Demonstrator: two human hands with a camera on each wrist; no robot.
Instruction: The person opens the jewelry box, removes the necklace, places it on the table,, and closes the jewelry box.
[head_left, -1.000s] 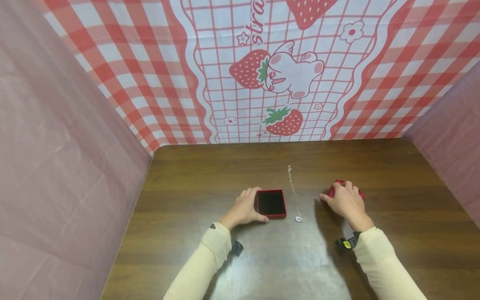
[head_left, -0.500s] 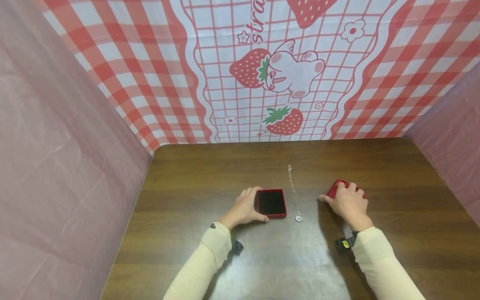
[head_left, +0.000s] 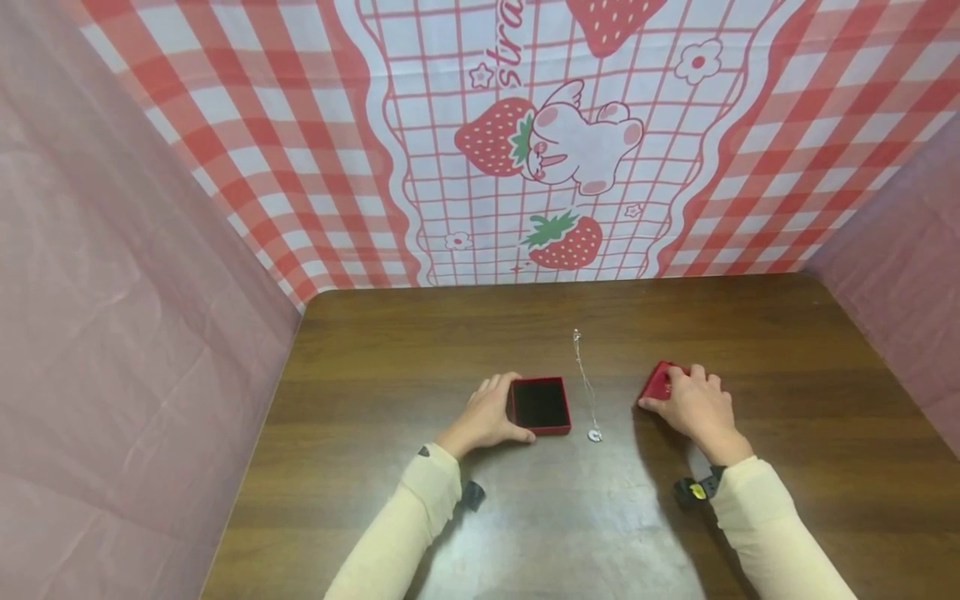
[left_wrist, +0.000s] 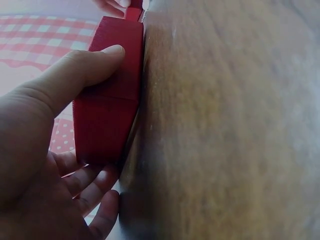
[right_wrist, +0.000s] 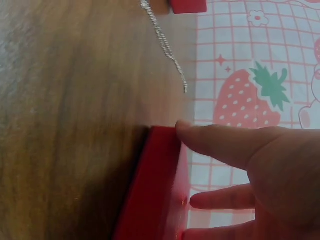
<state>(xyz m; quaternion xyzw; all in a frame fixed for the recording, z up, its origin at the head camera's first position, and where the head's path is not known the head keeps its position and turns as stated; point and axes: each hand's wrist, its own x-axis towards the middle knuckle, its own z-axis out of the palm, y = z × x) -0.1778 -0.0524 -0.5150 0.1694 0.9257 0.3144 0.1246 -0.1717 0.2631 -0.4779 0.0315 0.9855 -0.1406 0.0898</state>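
A shallow red jewellery box with a black lining lies uncovered on the table. My left hand grips its left side; in the left wrist view the thumb presses one red wall, with the fingers at an adjoining wall. To the right, a red box lid with small gold marks on top is held by my right hand. The thumb sits at its near corner and the fingers reach over its top, hiding its right part. Between the hands lies a silver necklace with a round pendant.
The brown wooden table meets a red-and-white checked cloth with strawberry prints at its back edge. Pink cloth hangs on the left and right. A black strap is worn on the right wrist.
The red lid has turned and shifted left under my right hand, so more of its top shows. My left hand, the box and the necklace stay in place.
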